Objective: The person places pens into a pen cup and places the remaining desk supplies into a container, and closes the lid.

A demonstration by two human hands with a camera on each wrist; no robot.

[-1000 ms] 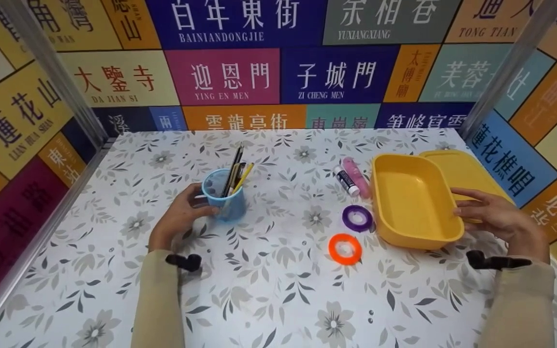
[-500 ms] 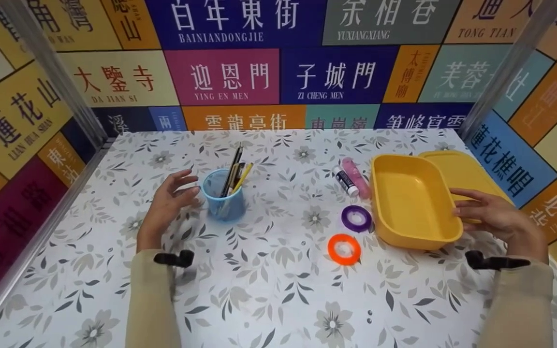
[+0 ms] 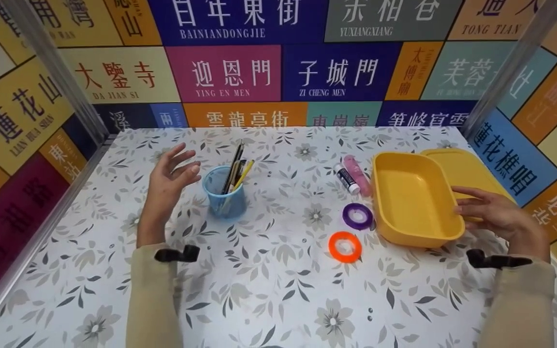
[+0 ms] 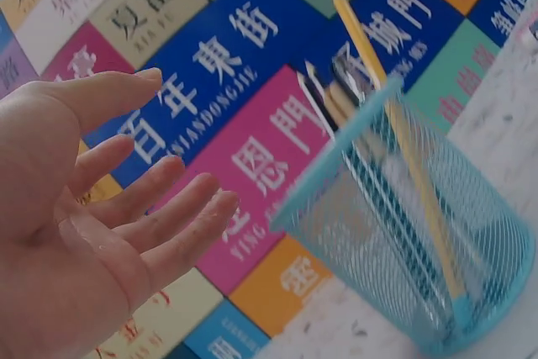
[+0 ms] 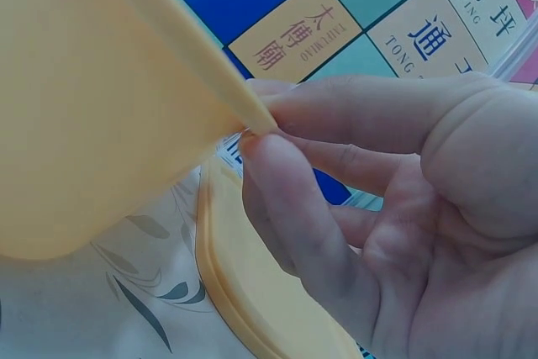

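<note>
My left hand (image 3: 167,181) is raised with fingers spread, just left of a light blue mesh pencil cup (image 3: 224,198). In the left wrist view its palm (image 4: 76,266) holds nothing, apart from the cup. A yellow pencil (image 4: 412,157) and several other writing tools lean in the cup. My right hand (image 3: 493,212) is at the right side of a yellow plastic box (image 3: 414,193). The right wrist view shows the thumb (image 5: 286,182) and index finger pinching the box's rim (image 5: 210,73). Inside, the box holds nothing.
The yellow lid (image 3: 462,169) lies behind the box. Left of the box are a glue stick (image 3: 346,179), a pink rounded item (image 3: 357,175), a purple tape roll (image 3: 370,220) and an orange tape roll (image 3: 332,247). Printed panels stand around the flower-patterned table (image 3: 259,299).
My left hand has let go of the pencil cup, drawn off to its left and risen. The cup stays in place. My right hand keeps its hold at the yellow box.
</note>
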